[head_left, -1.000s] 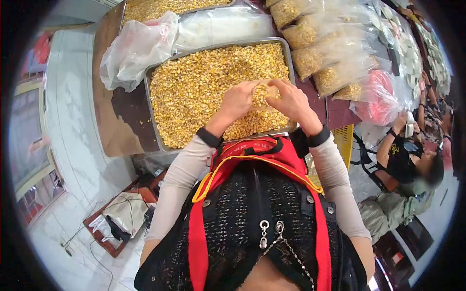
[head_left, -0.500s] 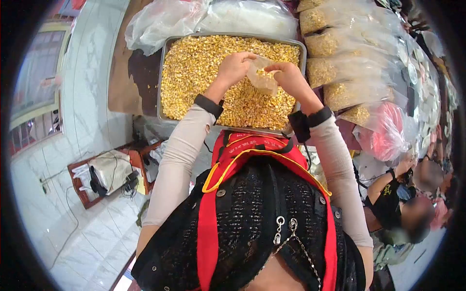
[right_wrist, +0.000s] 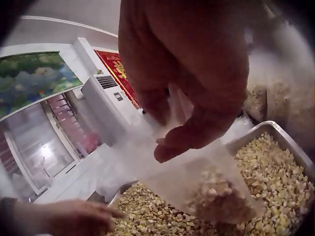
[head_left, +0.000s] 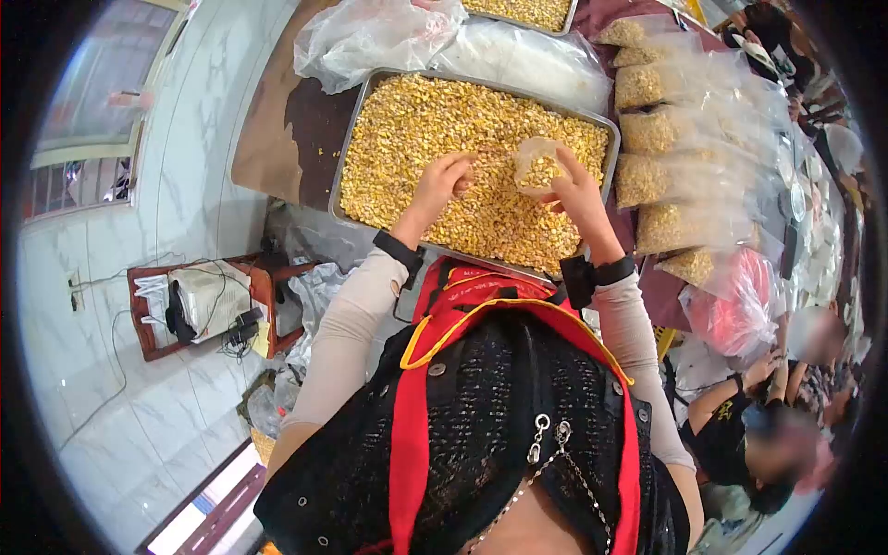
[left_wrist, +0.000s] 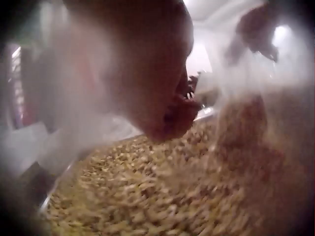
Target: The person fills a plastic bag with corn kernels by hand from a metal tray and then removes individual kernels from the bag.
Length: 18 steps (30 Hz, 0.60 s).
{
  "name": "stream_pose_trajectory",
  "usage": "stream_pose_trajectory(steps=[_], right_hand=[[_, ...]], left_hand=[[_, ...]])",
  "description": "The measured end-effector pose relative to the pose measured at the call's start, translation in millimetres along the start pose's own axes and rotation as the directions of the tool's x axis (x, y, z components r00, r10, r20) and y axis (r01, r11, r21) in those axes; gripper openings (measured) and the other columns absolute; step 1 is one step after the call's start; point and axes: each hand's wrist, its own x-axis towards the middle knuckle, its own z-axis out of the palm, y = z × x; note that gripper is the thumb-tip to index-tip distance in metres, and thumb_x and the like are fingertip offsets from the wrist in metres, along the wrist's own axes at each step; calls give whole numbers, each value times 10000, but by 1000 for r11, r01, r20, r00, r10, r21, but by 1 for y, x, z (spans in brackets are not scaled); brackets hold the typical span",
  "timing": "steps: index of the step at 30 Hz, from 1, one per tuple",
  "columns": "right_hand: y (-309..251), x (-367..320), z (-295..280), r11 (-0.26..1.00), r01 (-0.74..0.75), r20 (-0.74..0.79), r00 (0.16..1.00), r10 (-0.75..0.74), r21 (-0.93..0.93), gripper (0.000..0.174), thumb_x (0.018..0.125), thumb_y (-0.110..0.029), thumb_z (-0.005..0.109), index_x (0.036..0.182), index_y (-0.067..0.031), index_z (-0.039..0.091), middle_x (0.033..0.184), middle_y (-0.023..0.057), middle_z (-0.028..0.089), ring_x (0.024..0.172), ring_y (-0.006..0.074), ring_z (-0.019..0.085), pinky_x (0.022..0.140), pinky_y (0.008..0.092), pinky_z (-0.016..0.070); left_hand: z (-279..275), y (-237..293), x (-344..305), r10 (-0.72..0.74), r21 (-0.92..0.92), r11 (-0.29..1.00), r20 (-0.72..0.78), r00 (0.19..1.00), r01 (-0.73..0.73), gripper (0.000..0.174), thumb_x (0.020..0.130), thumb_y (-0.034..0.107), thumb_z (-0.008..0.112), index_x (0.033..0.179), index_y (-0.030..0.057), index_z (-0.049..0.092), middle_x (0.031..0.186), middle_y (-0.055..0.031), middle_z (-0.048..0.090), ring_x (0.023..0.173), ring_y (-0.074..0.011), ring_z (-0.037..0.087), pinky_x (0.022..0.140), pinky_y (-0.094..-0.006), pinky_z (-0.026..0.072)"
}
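Note:
My right hand (head_left: 581,199) pinches the rim of a clear plastic bag (right_wrist: 211,191) between thumb and fingers. Some yellow corn kernels lie in the bottom of that bag, which hangs upright over a metal tray (head_left: 481,261). Loose corn kernels (head_left: 407,129) fill the tray. To the left of the bag, my left hand (head_left: 439,190) hovers low over the corn with loosely bent fingers, apart from the bag. From the right wrist view, the left hand (right_wrist: 74,216) points toward the bag and shows nothing in its fingers.
Several filled corn bags (head_left: 647,129) lie in a row to the tray's right, with a pink plastic bag (head_left: 735,301) near them. Crumpled plastic (head_left: 370,42) and a stack of flat clear bags (head_left: 527,65) lie behind the tray. Another corn tray (head_left: 532,11) is farther back. People sit at right.
Both hands were together at the bag; the left hand has let go of it and moved left. The right hand keeps the bag, now more upright and farther right over the tray.

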Motion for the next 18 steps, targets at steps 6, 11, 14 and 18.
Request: stream_pose_trajectory(steps=[6,11,14,18], right_hand=[[-6,-4,9,995,-59,-85,994,66,82,499,771,-25,431,1267,18,410,988,134,606,627,149,628,509,218,458],[-12,-10,23,971,-25,-229,970,82,239,537,729,39,418,1265,52,395,1158,154,543,638,132,615,513,212,450],[-21,-17,27,955,-51,-249,960,127,291,555,727,50,422,1280,27,387,1299,115,441,720,148,617,575,208,459],[-31,-22,29,952,15,-268,961,71,307,558,736,55,434,1290,24,372,1303,109,434,721,137,610,583,212,462]], left_hand=[[-52,-107,-9,226,742,457,436,871,-490,320,792,163,483,1087,76,571,835,-155,590,771,-315,557,703,-409,455],[-27,-102,-1,188,760,65,627,756,-646,441,717,114,531,1151,194,523,1143,-115,474,1006,-316,467,759,-456,426],[-30,-106,34,136,695,-29,715,686,-718,462,725,97,532,1164,237,508,1182,-107,448,1041,-304,443,755,-455,422],[-34,-81,72,177,742,-125,670,721,-659,398,737,99,524,1116,221,541,1169,-98,466,1055,-285,443,731,-433,444]])
